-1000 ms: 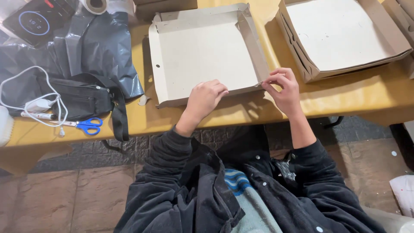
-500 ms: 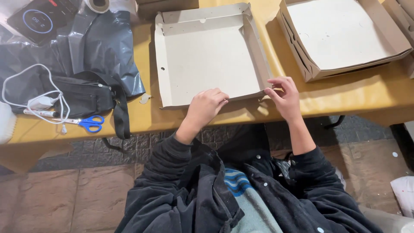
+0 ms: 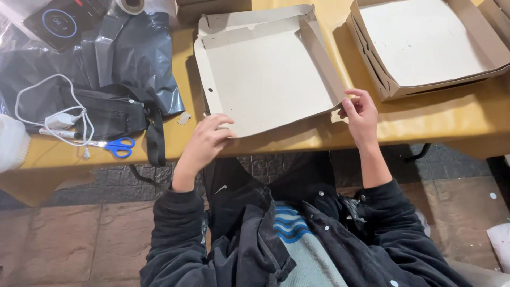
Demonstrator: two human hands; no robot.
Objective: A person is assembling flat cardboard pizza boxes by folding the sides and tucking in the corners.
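Pale grey cardboard box [image 3: 265, 74], blue-handled scissors [image 3: 114, 146], white cable [image 3: 48, 101], yellow-brown table [image 3: 451, 114].

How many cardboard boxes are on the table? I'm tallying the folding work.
2. One flat open box lies in front of the person, with the left hand and right hand at its near edge. Another box sits at the upper right, partly cut off.

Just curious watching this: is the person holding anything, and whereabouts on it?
Yes, a flat cardboard box. The left hand grips its near edge, and the right hand pinches its near right corner.
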